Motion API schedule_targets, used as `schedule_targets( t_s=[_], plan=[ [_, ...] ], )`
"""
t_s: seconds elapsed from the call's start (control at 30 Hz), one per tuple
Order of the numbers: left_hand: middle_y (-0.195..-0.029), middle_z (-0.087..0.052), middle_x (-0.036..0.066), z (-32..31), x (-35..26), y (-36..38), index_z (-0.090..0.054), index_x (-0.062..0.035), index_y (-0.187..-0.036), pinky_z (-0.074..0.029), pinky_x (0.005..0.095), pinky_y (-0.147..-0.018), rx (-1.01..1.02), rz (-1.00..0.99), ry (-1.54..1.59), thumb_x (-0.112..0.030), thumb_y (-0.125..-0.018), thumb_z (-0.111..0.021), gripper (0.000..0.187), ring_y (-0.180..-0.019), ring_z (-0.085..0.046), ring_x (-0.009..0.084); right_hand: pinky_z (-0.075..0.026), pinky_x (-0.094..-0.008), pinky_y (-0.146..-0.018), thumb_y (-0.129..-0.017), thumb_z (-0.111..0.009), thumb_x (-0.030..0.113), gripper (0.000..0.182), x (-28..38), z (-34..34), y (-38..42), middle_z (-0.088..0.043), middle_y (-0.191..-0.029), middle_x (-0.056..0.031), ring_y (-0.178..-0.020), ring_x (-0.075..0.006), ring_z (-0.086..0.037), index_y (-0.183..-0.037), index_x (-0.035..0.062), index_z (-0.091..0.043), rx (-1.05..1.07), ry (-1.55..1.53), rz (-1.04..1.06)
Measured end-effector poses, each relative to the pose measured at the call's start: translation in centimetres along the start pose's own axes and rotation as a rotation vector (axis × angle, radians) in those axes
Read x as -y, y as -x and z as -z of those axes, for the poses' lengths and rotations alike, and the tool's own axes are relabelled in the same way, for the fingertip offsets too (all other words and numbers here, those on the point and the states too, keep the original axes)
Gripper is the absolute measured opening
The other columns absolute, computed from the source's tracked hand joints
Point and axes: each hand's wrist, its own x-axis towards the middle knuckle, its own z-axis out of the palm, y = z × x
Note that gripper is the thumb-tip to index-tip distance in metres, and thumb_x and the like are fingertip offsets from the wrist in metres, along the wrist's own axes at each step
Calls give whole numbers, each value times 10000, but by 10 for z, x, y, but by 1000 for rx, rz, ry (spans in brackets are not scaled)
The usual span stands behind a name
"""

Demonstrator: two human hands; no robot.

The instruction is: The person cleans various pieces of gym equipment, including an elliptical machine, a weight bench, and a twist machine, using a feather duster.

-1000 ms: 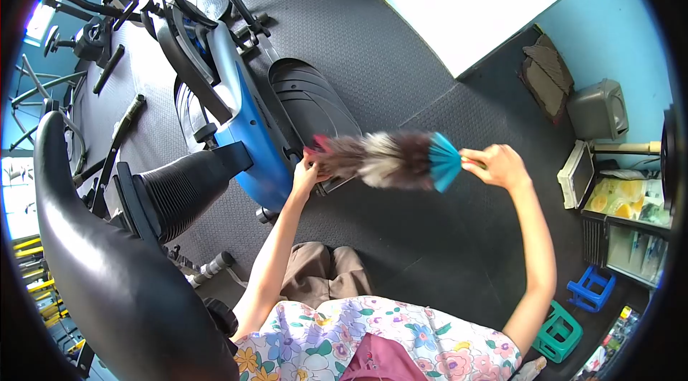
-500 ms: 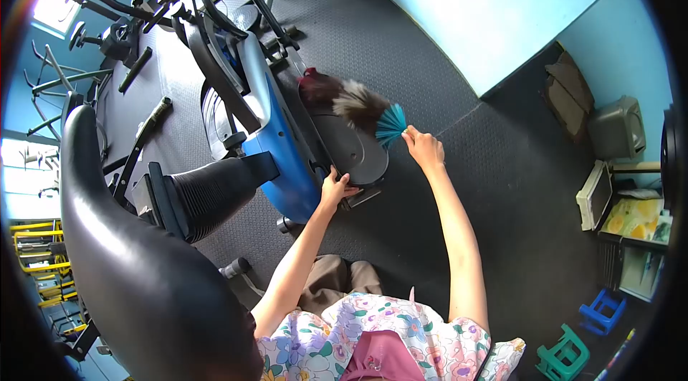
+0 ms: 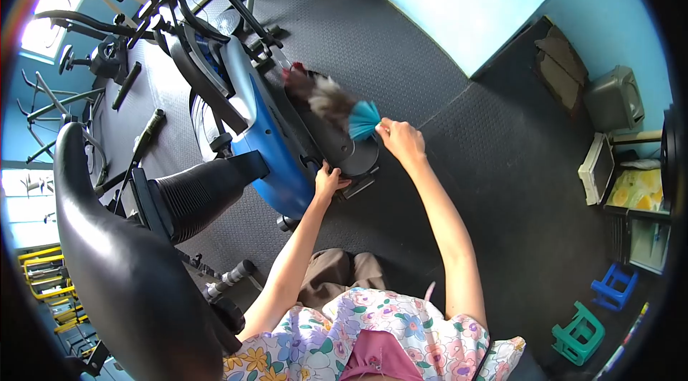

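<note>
My right hand (image 3: 401, 140) is closed around the end of a feather duster (image 3: 330, 103), just behind its turquoise collar. The duster's brown, cream and dark red feathers, blurred by motion, lie over the black foot pedal (image 3: 356, 157) of a blue and black exercise machine (image 3: 254, 116). Against the near end of that pedal, beside the blue housing, rests my left hand (image 3: 330, 183). Its thumb and fingers are apart, curved at the pedal's edge, and part of them is hidden.
A large black padded seat (image 3: 122, 259) fills the left foreground. Other gym equipment (image 3: 107, 58) stands behind. To the right are a grey bin (image 3: 615, 98), a shelf with items (image 3: 638, 191), a blue stool (image 3: 614, 286) and a green stool (image 3: 577, 334). A light-blue wall block (image 3: 466, 8) juts in.
My right hand has drawn the feather duster a little left across the pedal. My left hand stays at the pedal's near end. The whole view has shifted slightly.
</note>
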Motion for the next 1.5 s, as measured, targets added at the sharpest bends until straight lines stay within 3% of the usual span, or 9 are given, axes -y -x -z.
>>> schedule_targets(
  t_s=[0.37,0.47,0.77,0.87,1.0,1.13,1.3,1.4,1.5],
  plan=[
    [-744,-590,282,-9,3,-1,-331,253,-1090,-577,343,-488,-105,-207,-282,-7,-851,-449,372,-602,-651,350,-493,-421,-717,-894,-511,360,357,-120,-44,185,-633,-895,-200,-897,-370,-588,-1039,55,-628,-222,-414,-400],
    [-780,-568,280,-14,-6,6,-369,202,-928,-588,343,-554,-93,-172,-294,-6,-856,-452,236,-663,-653,377,-499,-362,-771,-857,-586,353,358,-105,-55,221,-635,-971,-176,-944,-313,-606,-1064,66,-637,42,-440,-560],
    [-726,-549,227,-12,-4,4,-367,115,-774,-592,349,-560,-99,-177,-216,20,-830,-462,146,-662,-649,391,-518,-350,-696,-873,-557,364,381,-97,-100,246,-642,-913,-179,-873,-327,-619,-1063,42,-629,-38,-613,-308],
    [-767,-582,317,-12,-6,2,-383,250,-969,-583,336,-521,-79,-178,-296,15,-830,-454,283,-633,-653,364,-518,-343,-685,-872,-562,356,386,-95,-114,259,-644,-893,-179,-857,-328,-621,-1066,27,-621,-107,-666,-246],
    [-761,-583,312,-12,-5,3,-406,190,-860,-583,339,-510,-85,-184,-290,13,-829,-456,186,-634,-652,369,-519,-345,-684,-871,-575,326,369,-103,-107,274,-640,-889,-192,-841,-328,-624,-1077,22,-608,203,-452,-210],
    [-746,-588,307,-11,-3,3,-396,231,-967,-586,331,-538,-83,-168,-256,8,-835,-452,265,-658,-654,367,-521,-349,-686,-862,-582,345,393,-98,-124,284,-649,-889,-176,-858,-319,-630,-1060,8,-616,-73,-703,-335],
    [-791,-620,235,-5,-11,22,-417,162,-1136,-560,337,-542,-44,-179,-401,1,-852,-463,330,-644,-660,321,-518,-338,-697,-862,-591,318,375,-88,-111,310,-648,-910,-184,-872,-318,-629,-1053,-4,-619,38,-567,-353],
    [-1008,-588,89,16,-1,78,-559,-80,-1139,-436,394,-763,-409,-1124,-1007,-41,-810,-556,331,-882,-561,287,-511,-307,-699,-872,-590,272,352,-88,-123,339,-642,-921,-212,-872,-300,-642,-1051,-29,-612,40,-542,-394],
    [-1267,-475,68,57,20,103,-569,-193,-1176,-271,431,-971,-852,-1179,-1379,-205,-778,-605,400,-1170,-420,272,-495,-264,-672,-878,-583,188,307,-78,-147,368,-663,-883,-199,-828,-181,-656,-1068,-53,-596,-300,-759,-534]
  ],
)
